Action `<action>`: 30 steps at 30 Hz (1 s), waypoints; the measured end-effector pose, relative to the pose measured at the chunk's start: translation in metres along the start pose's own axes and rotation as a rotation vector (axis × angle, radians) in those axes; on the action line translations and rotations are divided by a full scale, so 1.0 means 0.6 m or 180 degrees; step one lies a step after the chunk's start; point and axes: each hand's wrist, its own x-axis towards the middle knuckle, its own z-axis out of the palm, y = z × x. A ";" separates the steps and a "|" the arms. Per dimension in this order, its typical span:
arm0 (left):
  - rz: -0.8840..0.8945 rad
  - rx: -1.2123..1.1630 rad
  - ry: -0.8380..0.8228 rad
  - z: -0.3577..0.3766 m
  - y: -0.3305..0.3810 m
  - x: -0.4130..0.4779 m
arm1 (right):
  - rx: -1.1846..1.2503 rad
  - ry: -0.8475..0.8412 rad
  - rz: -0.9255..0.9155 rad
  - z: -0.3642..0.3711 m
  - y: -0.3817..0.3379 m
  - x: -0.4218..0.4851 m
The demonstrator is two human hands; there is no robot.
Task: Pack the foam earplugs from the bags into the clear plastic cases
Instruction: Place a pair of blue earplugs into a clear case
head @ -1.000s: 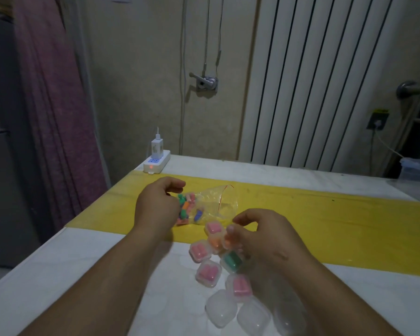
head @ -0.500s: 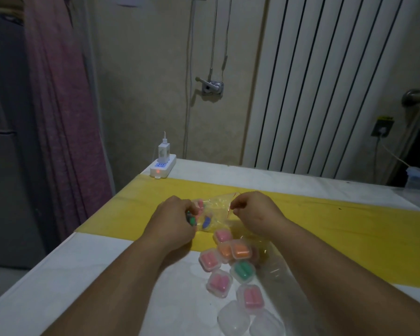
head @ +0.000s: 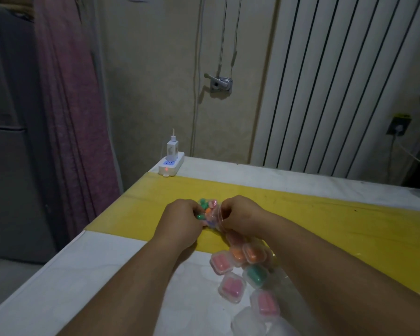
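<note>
- The left hand [head: 180, 223] and right hand [head: 240, 214] meet knuckle to knuckle over the yellow strip [head: 337, 221], with the bag [head: 214, 215] directly between them, so neither hand is nearer than the other.
- The left hand's fingers are curled round the bag's full end, where the earplugs [head: 205, 206] bunch up in green, orange and pink.
- The right hand is also curled and pinches the clear film at the bag's other end. This looks like the mouth, though the opening itself is hidden.
- The bag is crumpled too tight to read its long axis. It seems to run from hand to hand.
- By my reading, the step in hand is opening the bag or working an earplug out.
- The filled cases [head: 230, 287] lie in a loose cluster on the counter [head: 107, 275], nearer the person and just beside the right wrist.
- Two empty cases [head: 247, 323] sit at the near end of that cluster, close to the right forearm, so the right hand has the shorter way to them.
- A power strip [head: 171, 164] sits at the far corner, well apart.
</note>
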 end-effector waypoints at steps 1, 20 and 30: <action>-0.0025 -0.0003 -0.0017 0.000 0.000 0.000 | -0.0045 0.0011 -0.0028 0.003 -0.001 0.000; -0.0101 0.0027 -0.0077 -0.001 0.000 -0.002 | 0.0067 0.0107 0.0074 0.023 -0.008 0.016; -0.0044 0.0020 -0.0070 0.001 0.000 -0.003 | 0.0101 0.0096 0.0160 0.031 -0.014 0.016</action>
